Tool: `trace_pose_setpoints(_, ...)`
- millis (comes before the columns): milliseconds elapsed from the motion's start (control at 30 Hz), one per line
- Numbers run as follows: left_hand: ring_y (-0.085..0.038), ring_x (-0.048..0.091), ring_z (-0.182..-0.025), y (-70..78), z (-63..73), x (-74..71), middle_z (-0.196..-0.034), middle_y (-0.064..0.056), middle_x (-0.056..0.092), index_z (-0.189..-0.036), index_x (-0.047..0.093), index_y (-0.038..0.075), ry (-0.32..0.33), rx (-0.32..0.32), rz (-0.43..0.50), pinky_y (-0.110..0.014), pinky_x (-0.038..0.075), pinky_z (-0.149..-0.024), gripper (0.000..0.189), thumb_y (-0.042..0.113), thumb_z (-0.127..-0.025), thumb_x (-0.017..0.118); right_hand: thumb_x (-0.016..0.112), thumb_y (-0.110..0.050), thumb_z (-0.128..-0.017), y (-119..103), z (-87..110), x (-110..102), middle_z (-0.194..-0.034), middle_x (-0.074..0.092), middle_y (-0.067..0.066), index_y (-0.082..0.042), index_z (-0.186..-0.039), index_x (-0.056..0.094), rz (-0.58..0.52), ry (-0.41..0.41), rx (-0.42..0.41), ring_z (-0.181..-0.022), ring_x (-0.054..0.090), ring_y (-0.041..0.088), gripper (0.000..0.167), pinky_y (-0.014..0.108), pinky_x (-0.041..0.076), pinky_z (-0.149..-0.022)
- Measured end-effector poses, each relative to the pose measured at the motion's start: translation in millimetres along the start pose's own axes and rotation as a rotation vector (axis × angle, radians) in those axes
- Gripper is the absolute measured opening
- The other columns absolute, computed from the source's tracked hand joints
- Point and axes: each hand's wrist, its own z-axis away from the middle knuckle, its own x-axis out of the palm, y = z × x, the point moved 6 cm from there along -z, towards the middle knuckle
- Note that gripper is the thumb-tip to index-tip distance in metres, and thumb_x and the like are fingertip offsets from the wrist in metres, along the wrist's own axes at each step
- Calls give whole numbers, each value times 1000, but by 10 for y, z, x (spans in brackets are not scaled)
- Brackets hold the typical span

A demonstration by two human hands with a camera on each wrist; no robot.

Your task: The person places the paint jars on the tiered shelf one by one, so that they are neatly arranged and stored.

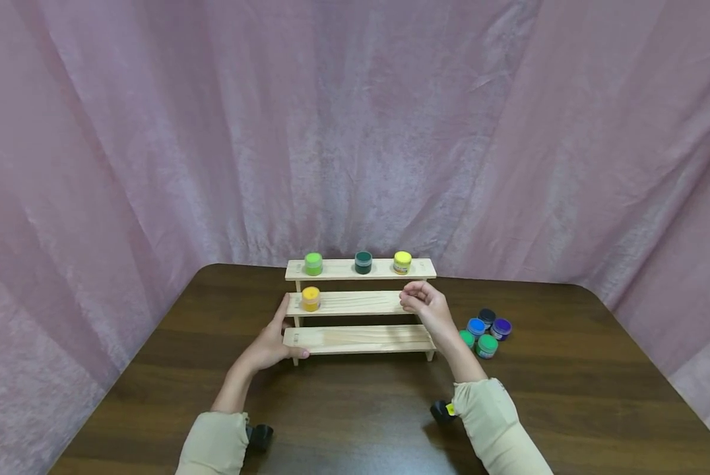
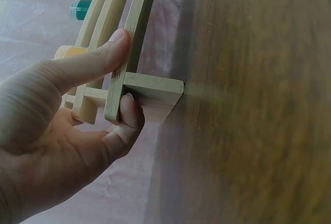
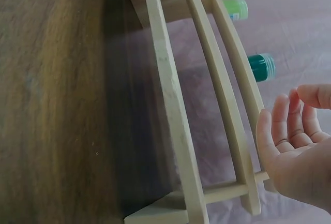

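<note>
A three-tier wooden display stand [image 1: 361, 339] is on the table. My left hand [image 1: 270, 344] grips its left end, with the thumb [image 2: 106, 61] over the lowest board and the fingers curled beneath. At the right end of the middle board is my right hand [image 1: 429, 310], its fingers [image 3: 282, 123] loosely bent and nothing visible between them. Along the top board stand a light green paint jar [image 1: 313, 264], a dark green jar [image 1: 363, 262] and a yellow jar [image 1: 402, 262]. An orange-yellow jar [image 1: 311, 299] occupies the left of the middle board.
Right of the stand, several more jars form a cluster on the brown wooden table [image 1: 569, 382]: a black jar [image 1: 487, 318], a blue jar [image 1: 476, 326], a purple jar [image 1: 501, 328] and green jars [image 1: 487, 346]. A pink curtain [image 1: 355, 132] hangs behind the table.
</note>
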Motion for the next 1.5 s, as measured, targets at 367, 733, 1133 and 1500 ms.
trace_pose_setpoints(367,-31,58,-105,-6,1,4,-123,-29,51,-158,-7,18,0,-8,-14,-40,46,-88,126,10,-72,85,59,-5,-94,14,73,-213,-84,61,-8,3,-100,54,6,71,19,-81,63,7,11,22,54,-78)
trace_pose_setpoints(733,-27,59,-96,-10,21,10,-116,-26,53,-158,-6,17,3,-15,-23,-31,44,-80,127,10,-72,86,58,-9,-96,153,113,-398,-83,62,-4,-1,-101,54,37,148,75,-82,65,8,10,28,55,-84)
trace_pose_setpoints(1133,-26,60,-94,-11,5,20,-114,-25,55,-158,-7,17,-2,-6,-15,-30,44,-78,127,11,-72,86,58,-10,-97,201,151,-607,-79,62,-10,-3,-104,53,28,177,99,-80,64,3,11,23,54,-84)
trace_pose_setpoints(1500,-24,59,-92,-5,-4,4,-112,-25,55,-158,-7,16,4,3,-11,-30,44,-76,128,9,-71,86,56,-11,-98,210,134,-794,-81,61,-15,-6,-101,51,18,184,104,-83,63,3,8,20,53,-83)
